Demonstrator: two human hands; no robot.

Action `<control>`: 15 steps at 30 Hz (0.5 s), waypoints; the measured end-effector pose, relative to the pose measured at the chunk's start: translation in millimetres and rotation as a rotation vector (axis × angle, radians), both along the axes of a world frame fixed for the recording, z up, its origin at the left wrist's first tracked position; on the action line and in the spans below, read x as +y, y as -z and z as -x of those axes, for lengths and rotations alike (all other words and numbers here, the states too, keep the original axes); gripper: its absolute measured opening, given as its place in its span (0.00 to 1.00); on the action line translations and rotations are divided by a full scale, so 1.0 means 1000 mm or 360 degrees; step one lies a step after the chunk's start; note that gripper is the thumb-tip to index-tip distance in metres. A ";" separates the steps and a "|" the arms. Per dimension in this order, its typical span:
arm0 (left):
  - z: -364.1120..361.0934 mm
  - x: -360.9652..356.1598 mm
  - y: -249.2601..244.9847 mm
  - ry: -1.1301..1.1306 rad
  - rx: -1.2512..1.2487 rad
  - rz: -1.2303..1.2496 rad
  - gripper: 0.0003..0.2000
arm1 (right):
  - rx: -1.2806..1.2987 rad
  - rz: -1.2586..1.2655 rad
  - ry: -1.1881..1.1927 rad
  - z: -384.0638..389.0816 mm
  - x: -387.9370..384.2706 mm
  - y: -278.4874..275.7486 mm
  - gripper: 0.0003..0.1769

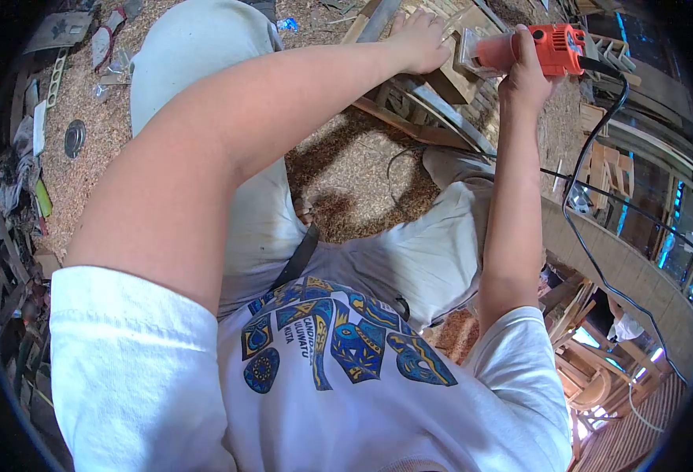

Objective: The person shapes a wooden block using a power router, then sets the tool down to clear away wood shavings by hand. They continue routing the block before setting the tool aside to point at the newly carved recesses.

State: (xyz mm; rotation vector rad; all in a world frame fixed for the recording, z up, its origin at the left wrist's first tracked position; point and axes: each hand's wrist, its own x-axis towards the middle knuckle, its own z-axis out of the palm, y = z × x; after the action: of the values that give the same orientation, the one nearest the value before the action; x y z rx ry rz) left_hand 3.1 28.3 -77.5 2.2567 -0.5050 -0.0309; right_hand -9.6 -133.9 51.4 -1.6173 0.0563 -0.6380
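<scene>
My right hand [524, 72] is wrapped round an orange trim router [557, 50] with a clear base and a black cord. The router lies over a light wooden workpiece [455, 82], its base at the wood's edge. My left hand [423, 42] rests on the wood just left of the router, fingers spread and stretched out. Beneath the workpiece is a wooden frame with a pale metal-like strip [450, 116]. The router's bit is hidden from view.
The router's black cord [588, 149] runs down the right side. Wood shavings [362, 169] cover the ground between my legs. A round metal lid [75, 138] lies at left, near scrap. Stacked wooden parts [586, 370] and a long board [622, 263] are at right.
</scene>
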 end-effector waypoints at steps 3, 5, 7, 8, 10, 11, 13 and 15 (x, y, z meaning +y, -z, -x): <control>-0.002 -0.002 0.002 0.0001 0.0006 0.0020 0.37 | 0.0021 0.0007 0.0001 -0.002 -0.002 0.002 0.38; -0.002 -0.003 0.002 0.0004 0.0013 0.0025 0.37 | -0.0005 0.0001 -0.0012 -0.003 -0.003 0.002 0.38; -0.003 -0.004 0.004 0.0008 -0.0006 0.0052 0.37 | -0.0034 -0.0007 -0.0024 -0.002 -0.003 0.002 0.37; -0.003 -0.004 0.004 0.0009 -0.0007 0.0052 0.37 | -0.0034 -0.0002 -0.0012 -0.002 -0.003 0.002 0.38; -0.002 -0.005 0.003 -0.0013 -0.0028 0.0048 0.36 | -0.0033 0.0003 0.0003 -0.001 -0.002 0.001 0.38; -0.003 -0.005 0.003 -0.0012 -0.0028 0.0049 0.36 | -0.0047 -0.0010 0.0002 0.000 -0.002 0.001 0.38; -0.003 -0.003 -0.003 0.0042 0.0040 0.0000 0.36 | -0.0060 -0.0023 0.0002 0.003 0.002 -0.001 0.38; -0.001 -0.001 -0.007 0.0036 0.0027 0.0016 0.35 | -0.0071 -0.0052 0.0029 0.006 0.004 -0.003 0.37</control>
State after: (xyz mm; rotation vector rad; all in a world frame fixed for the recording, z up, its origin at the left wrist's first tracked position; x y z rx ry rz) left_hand 4.1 27.2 -70.8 2.2392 -0.5208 -0.0590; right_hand -15.8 -129.5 54.0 -1.5720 0.0482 -0.6837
